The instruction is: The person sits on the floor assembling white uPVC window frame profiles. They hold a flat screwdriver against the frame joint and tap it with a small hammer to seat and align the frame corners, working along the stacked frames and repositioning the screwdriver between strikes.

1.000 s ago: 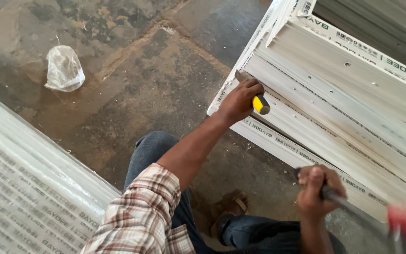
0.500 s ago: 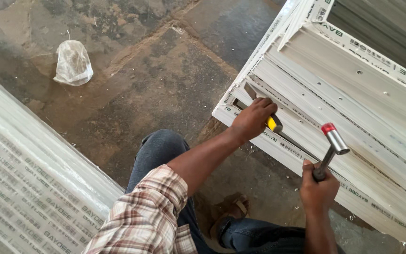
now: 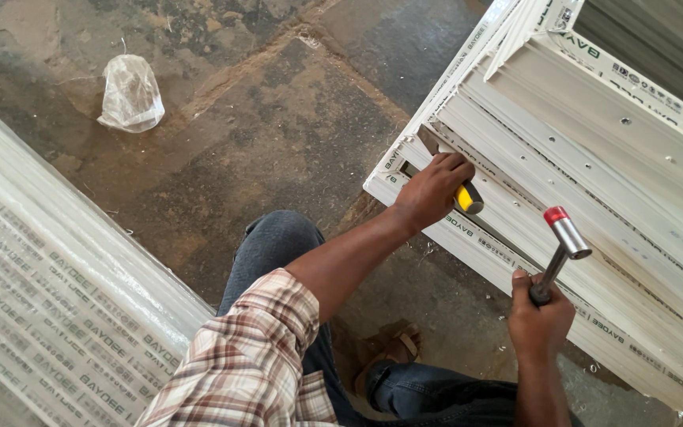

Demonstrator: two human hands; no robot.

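Observation:
My left hand [image 3: 430, 191] grips a chisel with a yellow and black handle [image 3: 468, 198]; its metal blade [image 3: 430, 142] is set into a groove near the corner of a white plastic window frame [image 3: 594, 158]. My right hand [image 3: 541, 320] holds a small hammer [image 3: 564, 241] by its shaft. The hammer's steel head with a red tip is raised just right of the chisel handle, a short gap away from it. My left sleeve is plaid [image 3: 247, 364].
A long white profile with printed protective film [image 3: 49, 285] lies along the left edge. A crumpled clear plastic bag [image 3: 130, 95] sits on the rough stone floor [image 3: 278, 134]. My jeans-clad knees [image 3: 278, 245] and a sandal [image 3: 393, 348] are below.
The hammer swung up from low at the right to a raised position beside the chisel handle. My left hand stayed on the chisel at the frame corner.

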